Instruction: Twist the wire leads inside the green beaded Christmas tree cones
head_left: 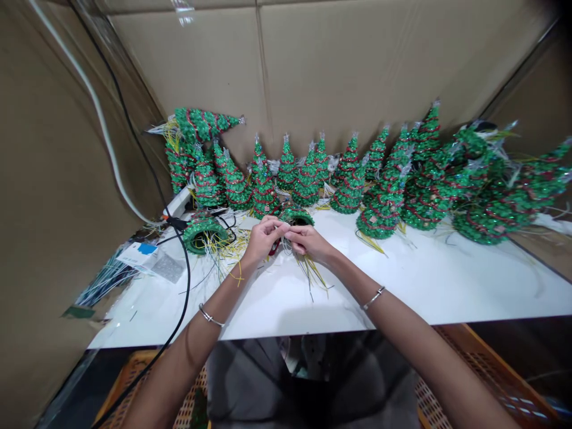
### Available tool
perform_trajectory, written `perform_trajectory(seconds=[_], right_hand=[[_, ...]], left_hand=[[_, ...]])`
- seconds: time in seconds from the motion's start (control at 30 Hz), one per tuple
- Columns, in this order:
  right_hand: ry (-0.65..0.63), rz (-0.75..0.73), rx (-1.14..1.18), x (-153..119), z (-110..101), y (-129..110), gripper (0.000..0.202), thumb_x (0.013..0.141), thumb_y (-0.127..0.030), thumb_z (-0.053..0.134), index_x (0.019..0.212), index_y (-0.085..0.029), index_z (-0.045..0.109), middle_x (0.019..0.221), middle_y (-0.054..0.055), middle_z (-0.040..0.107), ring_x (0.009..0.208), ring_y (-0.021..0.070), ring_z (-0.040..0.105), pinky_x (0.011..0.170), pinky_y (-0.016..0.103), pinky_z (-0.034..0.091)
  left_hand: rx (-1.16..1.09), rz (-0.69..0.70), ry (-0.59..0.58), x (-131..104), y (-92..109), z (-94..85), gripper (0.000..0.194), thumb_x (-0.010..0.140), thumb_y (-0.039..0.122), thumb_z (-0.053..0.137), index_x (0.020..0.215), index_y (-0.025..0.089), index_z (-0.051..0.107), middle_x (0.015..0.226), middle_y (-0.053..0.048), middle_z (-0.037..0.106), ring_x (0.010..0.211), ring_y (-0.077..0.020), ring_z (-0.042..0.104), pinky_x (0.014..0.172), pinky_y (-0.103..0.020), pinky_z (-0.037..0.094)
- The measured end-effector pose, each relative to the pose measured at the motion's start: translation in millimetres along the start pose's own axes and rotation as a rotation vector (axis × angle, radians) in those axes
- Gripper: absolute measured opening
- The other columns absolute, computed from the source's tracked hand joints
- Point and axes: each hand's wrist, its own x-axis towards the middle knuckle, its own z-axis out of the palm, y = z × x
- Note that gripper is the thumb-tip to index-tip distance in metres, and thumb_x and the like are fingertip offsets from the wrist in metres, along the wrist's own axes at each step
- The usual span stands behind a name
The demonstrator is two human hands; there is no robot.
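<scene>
My left hand (264, 237) and my right hand (310, 241) meet over the white table, fingertips pinched together on thin wires (287, 243). The fingers partly hide the wires' ends. Just behind the hands lies a small green tinsel Christmas tree (292, 213), its hollow base facing me. Yellow and dark wires (315, 271) trail from under my right hand onto the table. A small red object (273, 246), mostly covered, sits beneath my left hand; I cannot make out its kind. Left of my hands, another tree (205, 231) lies with its open base forward and wires spilling out.
Many tinsel trees (306, 179) stand along the back of the white table (402, 280). A black cable (187, 286) hangs across the left side. Near it are a blue-and-white box (139, 253) and bundled wires (105, 277). Orange crates (487, 369) stand below the table edge.
</scene>
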Motion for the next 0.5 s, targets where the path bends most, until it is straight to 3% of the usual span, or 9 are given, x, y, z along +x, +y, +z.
perform_trajectory(seconds=[0.13, 0.2, 0.37, 0.5], right_hand=[[0.038, -0.045, -0.092, -2, 3, -3, 0.044, 0.082, -0.053, 0.064, 0.091, -0.011, 0.069, 0.04, -0.01, 0.037, 0.038, 0.0049, 0.024, 0.041, 0.022, 0.017], [0.083, -0.08, -0.181, -4, 6, -5, 0.045, 0.084, -0.054, 0.061, 0.089, -0.01, 0.07, 0.041, -0.008, 0.037, 0.039, 0.0057, 0.026, 0.042, 0.022, 0.019], [0.239, -0.226, -0.484, -8, 13, -6, 0.046, 0.088, -0.051, 0.055, 0.085, -0.009, 0.074, 0.047, -0.005, 0.041, 0.047, 0.0078, 0.032, 0.047, 0.023, 0.024], [0.307, -0.283, -0.605, -9, 14, -8, 0.041, 0.088, -0.046, 0.056, 0.085, -0.01, 0.075, 0.051, -0.003, 0.046, 0.05, 0.0083, 0.034, 0.049, 0.022, 0.026]], left_hand=[[-0.065, -0.132, -0.166, 1, 10, -10.2, 0.034, 0.075, 0.049, 0.073, 0.076, 0.015, 0.069, 0.072, -0.001, 0.058, 0.059, -0.0098, 0.053, 0.05, -0.021, 0.042], [-0.025, -0.155, -0.19, 0, 14, -12.3, 0.032, 0.076, 0.047, 0.072, 0.08, 0.015, 0.069, 0.065, 0.001, 0.059, 0.05, -0.0084, 0.049, 0.045, -0.02, 0.037], [0.134, -0.069, -0.066, -5, 20, -9.3, 0.028, 0.076, 0.042, 0.073, 0.082, 0.015, 0.069, 0.064, 0.0, 0.064, 0.045, -0.0081, 0.05, 0.042, -0.02, 0.037], [0.051, -0.098, -0.038, -6, 20, -7.9, 0.029, 0.08, 0.044, 0.069, 0.084, 0.016, 0.067, 0.051, 0.003, 0.058, 0.039, -0.0093, 0.048, 0.04, -0.021, 0.036]])
